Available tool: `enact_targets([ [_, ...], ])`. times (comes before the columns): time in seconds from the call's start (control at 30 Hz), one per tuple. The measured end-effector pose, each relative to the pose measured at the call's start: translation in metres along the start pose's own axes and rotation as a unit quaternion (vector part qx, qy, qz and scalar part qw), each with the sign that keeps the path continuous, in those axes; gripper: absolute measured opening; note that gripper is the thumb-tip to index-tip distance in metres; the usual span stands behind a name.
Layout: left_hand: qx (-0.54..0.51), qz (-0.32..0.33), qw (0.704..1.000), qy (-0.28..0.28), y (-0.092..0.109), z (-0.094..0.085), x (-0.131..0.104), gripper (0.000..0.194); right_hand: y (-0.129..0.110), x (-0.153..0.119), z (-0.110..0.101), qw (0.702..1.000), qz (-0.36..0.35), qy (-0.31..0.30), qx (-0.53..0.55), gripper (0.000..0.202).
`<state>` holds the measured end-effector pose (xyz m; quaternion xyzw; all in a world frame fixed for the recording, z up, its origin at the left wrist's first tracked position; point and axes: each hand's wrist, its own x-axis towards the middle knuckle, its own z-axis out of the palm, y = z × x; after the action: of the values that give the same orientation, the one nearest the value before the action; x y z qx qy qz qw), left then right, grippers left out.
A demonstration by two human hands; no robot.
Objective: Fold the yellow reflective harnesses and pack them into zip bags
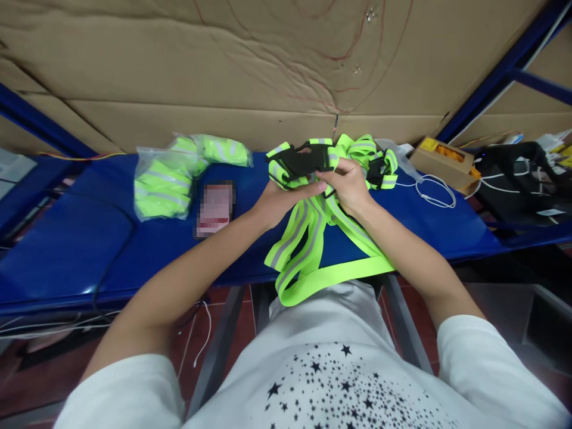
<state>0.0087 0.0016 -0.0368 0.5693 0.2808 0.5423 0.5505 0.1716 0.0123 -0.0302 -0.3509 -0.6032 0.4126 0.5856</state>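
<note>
Reflective strap (314,235) half gathered above a blue table (80,253)

A person in a white star-print shirt (322,369) holds the strap in both hands over the table's near side. The left hand (283,199) cups the bundle from below, thumb along its front, other fingers mostly hidden; the right hand (351,186) pinches its edge between thumb and forefinger, beside a black buckle (306,161). The work appears partway along: the top is gathered around the buckle, while long loops hang untidied, one crossing toward the right forearm. To the left, similar green bundles lie in clear bags (163,190), apparently finished; to the right, another strap pile (364,146) lies unbagged, seemingly left to do. The strap itself is flat, soft-looking webbing, vivid yellow-green with a grey center stripe, one stretch showing a plain face.
</note>
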Motion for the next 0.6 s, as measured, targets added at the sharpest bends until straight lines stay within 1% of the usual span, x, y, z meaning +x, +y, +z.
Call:
enact_targets([
  [0.1,0.021,0.003,1.000,-0.006,-0.002,-0.007,0.002,0.038,-0.005,0.001,-0.004,0.996,-0.055,-0.034,-0.061,0.031],
  [0.17,0.031,0.014,0.999,-0.002,-0.002,-0.011,0.005,0.038,-0.009,0.002,-0.007,0.995,-0.055,-0.061,-0.060,0.030],
  [0.23,0.027,0.018,0.999,0.010,0.000,-0.011,0.007,0.041,-0.012,0.004,-0.011,0.994,-0.016,-0.103,-0.034,0.035],
  [0.3,0.011,0.014,1.000,0.015,0.004,-0.009,0.008,0.043,-0.015,0.004,-0.014,0.990,0.021,-0.138,-0.005,0.050],
  [0.37,-0.020,0.006,1.000,0.020,0.008,-0.005,0.008,0.043,-0.017,0.003,-0.015,0.988,0.046,-0.147,0.010,0.065],
  [0.43,-0.060,-0.018,0.998,0.029,0.013,-0.001,0.007,0.041,-0.017,0.002,-0.018,0.985,0.081,-0.150,0.014,0.072],
  [0.5,-0.096,-0.044,0.993,0.050,0.019,0.000,0.009,0.038,-0.016,0.002,-0.020,0.978,0.109,-0.177,0.006,0.068],
  [0.57,-0.115,-0.046,0.990,0.069,0.023,-0.003,0.013,0.035,-0.016,0.004,-0.020,0.972,0.103,-0.212,-0.021,0.059],
  [0.6,-0.119,-0.037,0.990,0.072,0.025,-0.005,0.015,0.033,-0.016,0.005,-0.019,0.971,0.090,-0.217,-0.041,0.052],
])
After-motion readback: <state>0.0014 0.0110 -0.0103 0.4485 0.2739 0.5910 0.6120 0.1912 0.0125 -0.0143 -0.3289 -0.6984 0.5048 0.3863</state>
